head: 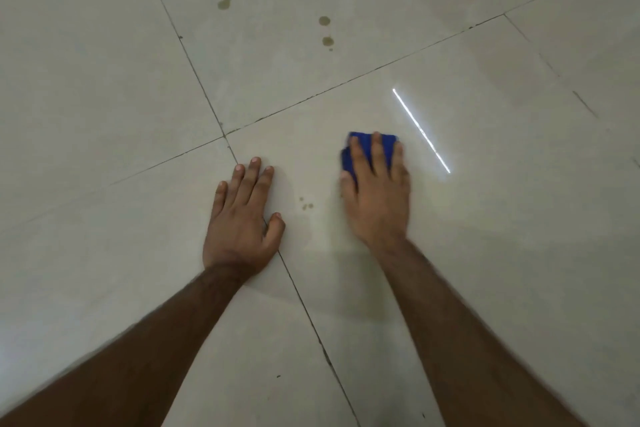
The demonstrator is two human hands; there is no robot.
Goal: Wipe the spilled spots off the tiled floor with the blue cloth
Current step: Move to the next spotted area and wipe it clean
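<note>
- Down on the tiled floor [519,253]: big, pale, glossy square tiles, divided by thin dark grout lines [194,66] that cross just beyond the left hand.
- Right hand [377,191] lies flat on the blue cloth [349,163], fingers straight and slightly spread, pressing it onto the tile.
- The cloth looks folded into a small soft pad, deep blue; its far edge and left edge peek out from under the fingers, the rest is hidden by the hand.
- Left hand [242,218] is planted palm-down on bare tile, fingers straight and close together, thumb angled out to the right over a grout line, holding nothing.
- Between the two hands, near the left thumb, sits a small cluster of brownish drops [306,204], round and faint.
- Far up the next tile, a scatter of larger olive-brown spots [325,21]: round, blotchy, some with darker rims, running to the far edge of view.
- A thin bright white streak of reflected light [420,130] slants across the shiny tile just right of the cloth.
- Both bare forearms reach in from the near edge.
</note>
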